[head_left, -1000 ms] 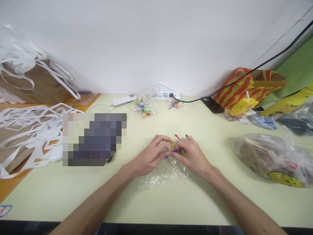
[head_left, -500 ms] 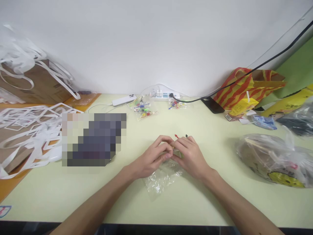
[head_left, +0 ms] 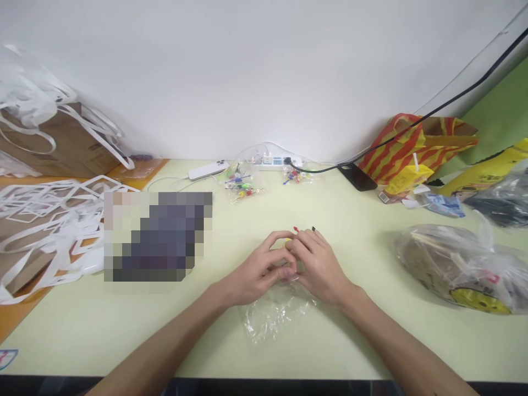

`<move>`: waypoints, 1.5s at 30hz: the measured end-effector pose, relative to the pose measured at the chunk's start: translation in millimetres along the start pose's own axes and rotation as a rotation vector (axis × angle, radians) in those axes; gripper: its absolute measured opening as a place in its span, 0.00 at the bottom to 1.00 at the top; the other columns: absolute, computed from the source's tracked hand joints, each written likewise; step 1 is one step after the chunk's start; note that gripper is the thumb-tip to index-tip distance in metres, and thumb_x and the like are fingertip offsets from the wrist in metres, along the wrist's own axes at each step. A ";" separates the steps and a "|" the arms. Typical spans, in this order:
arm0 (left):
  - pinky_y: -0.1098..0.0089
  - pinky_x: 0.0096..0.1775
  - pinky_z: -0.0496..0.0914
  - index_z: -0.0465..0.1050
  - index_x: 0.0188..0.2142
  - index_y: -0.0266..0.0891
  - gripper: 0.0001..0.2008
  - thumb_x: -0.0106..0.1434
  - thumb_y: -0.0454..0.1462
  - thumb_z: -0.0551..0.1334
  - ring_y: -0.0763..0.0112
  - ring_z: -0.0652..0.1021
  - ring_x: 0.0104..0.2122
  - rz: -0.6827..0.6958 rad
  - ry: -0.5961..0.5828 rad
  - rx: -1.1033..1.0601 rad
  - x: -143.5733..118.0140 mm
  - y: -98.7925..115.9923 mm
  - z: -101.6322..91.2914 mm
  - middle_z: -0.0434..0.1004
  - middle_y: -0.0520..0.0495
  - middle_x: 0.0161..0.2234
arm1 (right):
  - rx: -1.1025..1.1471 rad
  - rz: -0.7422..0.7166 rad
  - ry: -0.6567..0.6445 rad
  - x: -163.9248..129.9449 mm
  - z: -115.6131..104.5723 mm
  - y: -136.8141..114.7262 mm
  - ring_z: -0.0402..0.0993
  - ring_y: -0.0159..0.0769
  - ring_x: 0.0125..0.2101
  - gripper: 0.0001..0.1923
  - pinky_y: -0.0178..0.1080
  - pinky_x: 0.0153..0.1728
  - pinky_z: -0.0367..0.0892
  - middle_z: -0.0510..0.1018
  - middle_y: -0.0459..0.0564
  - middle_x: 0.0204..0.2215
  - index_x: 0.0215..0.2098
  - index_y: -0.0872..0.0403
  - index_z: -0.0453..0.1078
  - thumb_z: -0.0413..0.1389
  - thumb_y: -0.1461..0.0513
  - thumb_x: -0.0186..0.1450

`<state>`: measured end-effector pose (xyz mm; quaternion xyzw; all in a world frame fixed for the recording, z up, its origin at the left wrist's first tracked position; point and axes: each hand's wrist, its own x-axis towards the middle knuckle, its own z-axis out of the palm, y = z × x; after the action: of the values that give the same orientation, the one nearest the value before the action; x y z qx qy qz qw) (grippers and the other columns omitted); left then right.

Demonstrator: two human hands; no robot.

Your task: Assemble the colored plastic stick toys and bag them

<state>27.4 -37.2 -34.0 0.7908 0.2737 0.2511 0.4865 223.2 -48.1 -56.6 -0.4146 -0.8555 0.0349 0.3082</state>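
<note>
Dead centre of the frame, the left hand and right hand are pinched together at the mouth of a clear bag on the bench. A red pick pokes out above them. Two filled bags sit upper middle, so I'd guess this one's partway packed.
</note>
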 end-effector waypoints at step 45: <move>0.68 0.39 0.76 0.71 0.41 0.39 0.09 0.72 0.42 0.57 0.65 0.77 0.46 -0.008 0.125 -0.227 1.1 -11.7 -5.6 0.60 0.41 0.59 | 0.413 0.046 -0.211 3.0 -21.5 9.9 0.66 0.41 0.46 0.07 0.46 0.48 0.67 0.71 0.50 0.43 0.43 0.42 0.81 0.64 0.57 0.66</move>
<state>22.3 -28.5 -42.3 0.7124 0.2763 0.3274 0.5558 240.6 -43.6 -40.9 -0.3561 -0.8482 0.2592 0.2942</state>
